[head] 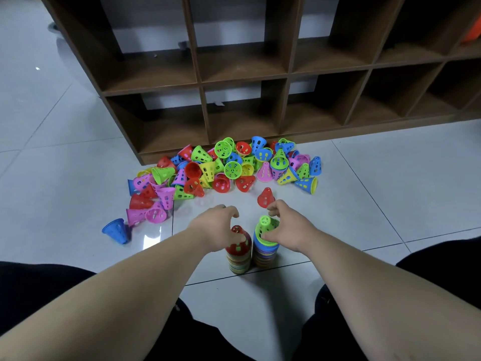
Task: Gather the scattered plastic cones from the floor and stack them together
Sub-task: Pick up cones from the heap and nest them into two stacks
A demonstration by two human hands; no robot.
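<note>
A heap of perforated plastic cones in red, green, blue, pink and yellow lies on the floor against the shelf base. Two upright stacks stand close in front of me. The left stack is topped by a red cone and the right stack by a green cone. My left hand hovers over the red top, fingers loosely curled forward, thumb by the cone. My right hand sits beside the green top, its fingertips close to a lone red cone on the floor. Neither hand grips a cone.
A dark wooden cubby shelf rises right behind the heap. A blue cone and some pink ones lie apart at the left. My dark-trousered knees flank the stacks on the pale tiled floor.
</note>
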